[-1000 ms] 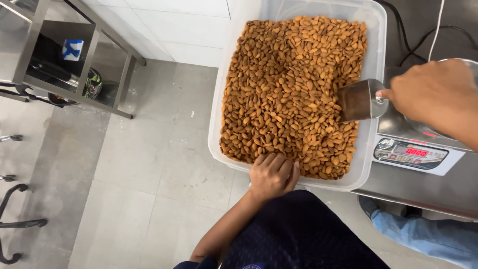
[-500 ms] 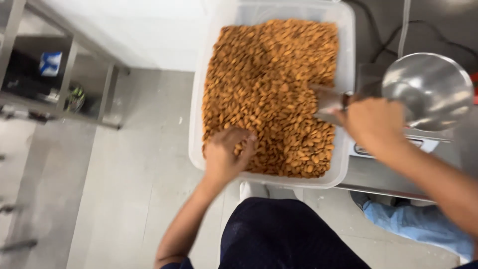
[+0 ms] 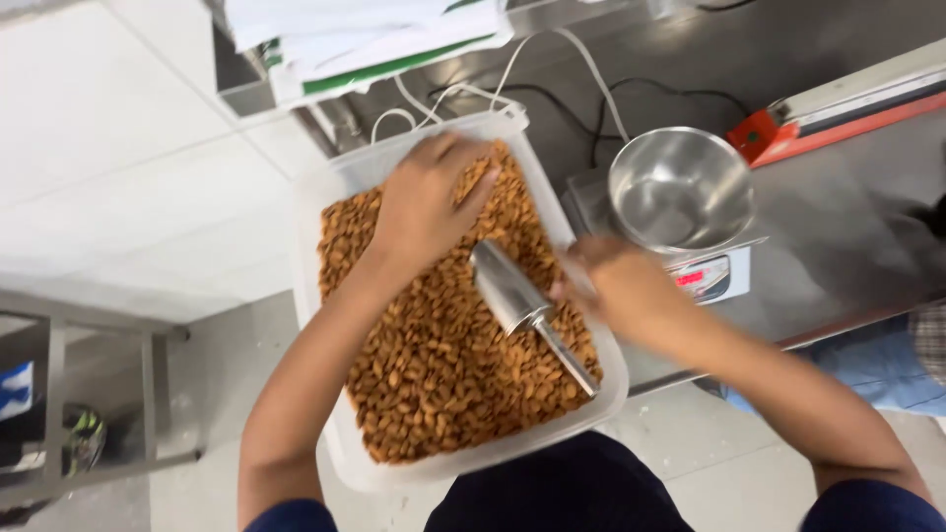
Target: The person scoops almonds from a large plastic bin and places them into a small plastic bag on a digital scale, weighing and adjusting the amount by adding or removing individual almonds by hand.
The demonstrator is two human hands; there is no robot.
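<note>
Almonds (image 3: 443, 365): brown heap filling 1 clear plastic tub (image 3: 330, 197), which rests partly on a steel counter (image 3: 838, 207). Left hand (image 3: 429, 202): palm down, fingers spread loosely on the nuts at the tub's far end. Right hand (image 3: 616, 286): blurred, beside the tub's right rim; grip cannot be told. Metal scoop (image 3: 512, 291): lying on the nuts, handle toward the near right corner. Steel bowl (image 3: 680, 187): 1, seated on a digital scale (image 3: 714, 276) just right of the tub.
</note>
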